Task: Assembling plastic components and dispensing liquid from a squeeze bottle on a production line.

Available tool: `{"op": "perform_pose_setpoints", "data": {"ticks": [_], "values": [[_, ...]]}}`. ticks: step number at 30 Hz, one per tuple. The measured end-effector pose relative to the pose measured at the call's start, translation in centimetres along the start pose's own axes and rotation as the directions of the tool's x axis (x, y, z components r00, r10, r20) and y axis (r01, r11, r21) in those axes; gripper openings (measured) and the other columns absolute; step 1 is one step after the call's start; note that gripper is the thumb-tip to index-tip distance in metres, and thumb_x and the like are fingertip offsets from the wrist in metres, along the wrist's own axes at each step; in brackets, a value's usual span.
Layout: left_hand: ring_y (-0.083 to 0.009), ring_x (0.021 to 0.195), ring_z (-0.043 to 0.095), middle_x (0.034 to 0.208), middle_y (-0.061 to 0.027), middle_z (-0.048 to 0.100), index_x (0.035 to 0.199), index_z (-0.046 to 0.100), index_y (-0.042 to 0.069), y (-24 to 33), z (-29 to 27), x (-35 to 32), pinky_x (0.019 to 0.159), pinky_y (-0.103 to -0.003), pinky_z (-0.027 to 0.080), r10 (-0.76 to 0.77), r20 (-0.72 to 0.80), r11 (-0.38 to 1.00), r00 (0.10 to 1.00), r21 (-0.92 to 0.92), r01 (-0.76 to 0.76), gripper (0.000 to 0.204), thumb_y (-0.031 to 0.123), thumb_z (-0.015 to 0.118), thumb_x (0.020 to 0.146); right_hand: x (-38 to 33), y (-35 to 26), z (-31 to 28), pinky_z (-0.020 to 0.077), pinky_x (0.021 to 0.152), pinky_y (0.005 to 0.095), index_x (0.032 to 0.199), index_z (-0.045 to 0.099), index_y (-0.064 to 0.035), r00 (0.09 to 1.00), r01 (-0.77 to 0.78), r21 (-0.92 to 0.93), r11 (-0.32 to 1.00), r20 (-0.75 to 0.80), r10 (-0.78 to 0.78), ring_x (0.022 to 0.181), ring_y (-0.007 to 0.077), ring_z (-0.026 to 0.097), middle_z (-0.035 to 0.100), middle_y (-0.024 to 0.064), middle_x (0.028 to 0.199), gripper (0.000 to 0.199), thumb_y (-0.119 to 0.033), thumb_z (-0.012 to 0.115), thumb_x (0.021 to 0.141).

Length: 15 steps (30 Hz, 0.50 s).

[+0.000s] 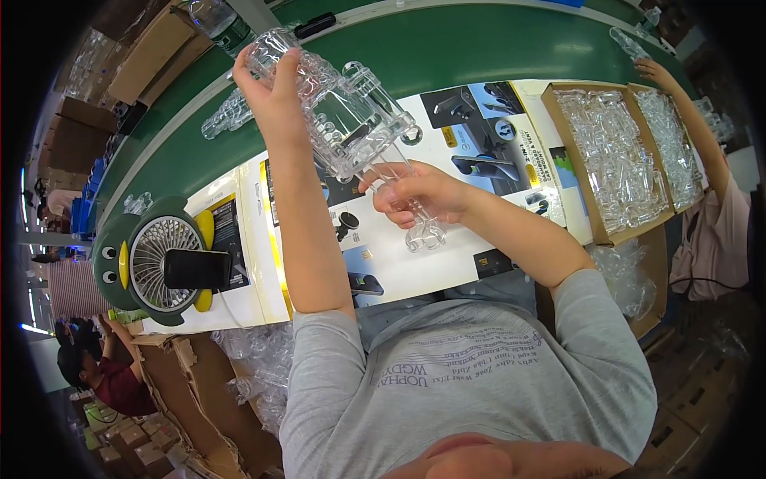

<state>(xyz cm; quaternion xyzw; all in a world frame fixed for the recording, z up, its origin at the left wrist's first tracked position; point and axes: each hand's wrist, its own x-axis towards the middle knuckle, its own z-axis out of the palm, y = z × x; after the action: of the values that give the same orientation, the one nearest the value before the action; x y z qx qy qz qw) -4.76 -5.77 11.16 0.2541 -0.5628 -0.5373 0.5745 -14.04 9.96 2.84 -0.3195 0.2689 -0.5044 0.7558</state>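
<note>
A large clear plastic piece shaped like a toy gun (351, 116) is held up over the printed cardboard sheet (383, 271), tilted, with its round end toward the upper left. My left hand (275, 92) is closed around that round end, thumb and fingers on opposite sides. Lower down, my right hand (419, 195) wraps around the clear grip, whose end shows below the fingers. Another clear plastic part (227, 116) lies on the green surface beside my left wrist. Whether it touches the held piece I cannot tell.
At right stand cardboard trays (552, 108) full of clear plastic parts. A penguin-shaped fan (144, 259) with a dark phone (195, 270) in front sits at left. A bottle (219, 24) stands on the far left edge. A co-worker's hand (656, 73) reaches over the green table (479, 48) at far right.
</note>
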Motion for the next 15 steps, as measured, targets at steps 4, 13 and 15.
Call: {"op": "perform_pose_setpoints", "data": {"ticks": [4, 13, 15], "values": [[-0.0125, 0.076, 0.056, 0.089, -0.0073, 0.057, 0.124, 0.031, 0.008, -0.2, 0.2, 0.0, 0.06, -0.027, 0.046, -0.004, -0.008, 1.0, 1.0, -0.012, 0.004, 0.057, 0.013, 0.064, 0.078, 0.1, -0.1, -0.3, 0.0366, 0.048, 0.0239, 0.11, 0.045, 0.0011, 1.0, -0.005, 0.021, 1.0, -0.004, 0.006, 0.051, 0.0097, 0.044, 0.05, 0.0045, 0.07, 0.04, -0.014, 0.057, 0.075], [-0.0258, 0.091, 0.059, 0.102, -0.0141, 0.056, 0.122, 0.032, 0.005, 0.2, -0.1, 0.7, 0.077, -0.036, 0.048, 0.13, 0.21, 0.905, 0.969, -0.424, -0.029, 0.045, 0.014, 0.053, 0.083, 0.9, 0.2, -2.3, 0.0429, 0.054, 0.0281, 0.114, 0.044, -0.0005, 0.917, 0.201, -0.682, 0.703, -0.122, -0.38, 0.057, 0.0139, 0.052, 0.053, 0.0049, 0.073, 0.047, -0.024, 0.063, 0.077], [-0.0283, 0.097, 0.057, 0.108, -0.0167, 0.054, 0.12, 0.037, 0.002, 0.7, -1.8, 1.5, 0.086, -0.039, 0.045, 0.224, 0.193, 0.912, 0.955, -0.387, -0.136, 0.04, 0.018, 0.051, 0.086, 0.9, -0.1, -2.4, 0.0449, 0.057, 0.03, 0.114, 0.044, -0.0014, 0.801, 0.249, -0.873, 0.418, -0.057, -0.596, 0.06, 0.0165, 0.056, 0.055, 0.0055, 0.074, 0.05, -0.029, 0.065, 0.077]]}}
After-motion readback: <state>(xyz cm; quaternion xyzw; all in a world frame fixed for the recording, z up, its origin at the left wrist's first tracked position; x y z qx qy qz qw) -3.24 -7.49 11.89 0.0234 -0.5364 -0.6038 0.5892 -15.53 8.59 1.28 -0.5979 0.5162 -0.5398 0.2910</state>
